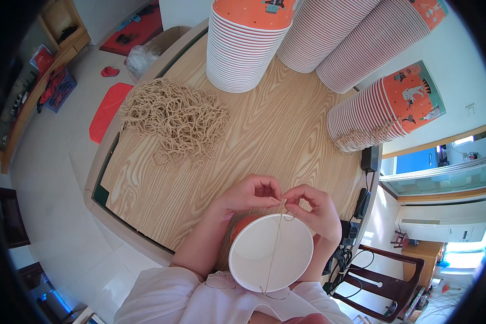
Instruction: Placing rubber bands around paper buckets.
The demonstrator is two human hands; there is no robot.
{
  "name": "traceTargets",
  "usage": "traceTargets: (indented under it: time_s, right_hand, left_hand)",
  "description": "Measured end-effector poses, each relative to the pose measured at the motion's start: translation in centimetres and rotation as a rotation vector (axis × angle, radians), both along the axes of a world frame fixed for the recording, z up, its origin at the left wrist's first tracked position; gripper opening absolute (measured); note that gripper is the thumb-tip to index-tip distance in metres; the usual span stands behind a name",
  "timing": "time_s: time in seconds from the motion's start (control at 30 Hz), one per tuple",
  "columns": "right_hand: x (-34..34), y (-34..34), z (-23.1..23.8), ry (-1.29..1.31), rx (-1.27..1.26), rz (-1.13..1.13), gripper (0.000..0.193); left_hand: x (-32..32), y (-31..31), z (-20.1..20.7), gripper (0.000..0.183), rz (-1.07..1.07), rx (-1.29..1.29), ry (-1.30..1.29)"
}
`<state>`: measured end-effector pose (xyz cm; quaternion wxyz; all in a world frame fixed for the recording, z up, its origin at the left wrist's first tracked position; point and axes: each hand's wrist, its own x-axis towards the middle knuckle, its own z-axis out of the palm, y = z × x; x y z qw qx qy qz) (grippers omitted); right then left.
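A round paper bucket (pixel 254 251), white inside with an orange outer side, rests against my body with its mouth facing up. A thin tan string (pixel 276 243) runs across the mouth from the near rim to the far rim. Just beyond the far rim, my left hand (pixel 249 193) and my right hand (pixel 314 210) meet, fingertips pinched together on the string. A small loop of it hangs below my right fingers. Whether a knot lies between the fingertips, I cannot tell.
A loose heap of tan string (pixel 175 119) lies at the table's left. Tall stacks of paper buckets (pixel 243 54) stand at the back, and a shorter stack (pixel 367 110) with string on it at the right. Black adapters and cables (pixel 343 259) line the right edge beside a dark chair (pixel 383 281).
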<state>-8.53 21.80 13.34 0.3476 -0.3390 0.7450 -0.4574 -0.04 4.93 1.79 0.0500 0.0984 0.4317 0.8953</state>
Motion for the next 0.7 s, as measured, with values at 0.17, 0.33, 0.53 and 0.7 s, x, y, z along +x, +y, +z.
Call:
traceTargets:
  time_s: [0.17,0.33,0.53,0.7]
  right_hand:
    - [-0.1,0.1,-0.2,0.033,-0.026,0.001,0.018]
    - [0.0,0.1,-0.2,0.053,-0.014,-0.016,0.015]
    - [0.2,-0.2,0.3,0.070,0.002,-0.047,0.014]
    - [0.1,0.6,1.6,0.409,-0.126,0.123,0.025]
  left_hand:
    - [0.2,0.0,1.2,0.025,-0.019,0.059,-0.048]
    - [0.2,0.1,1.2,0.025,-0.010,0.049,0.000]
    - [0.1,0.2,1.2,0.024,0.007,0.035,0.053]
    - [0.1,0.4,1.0,0.022,-0.037,-0.009,-0.001]
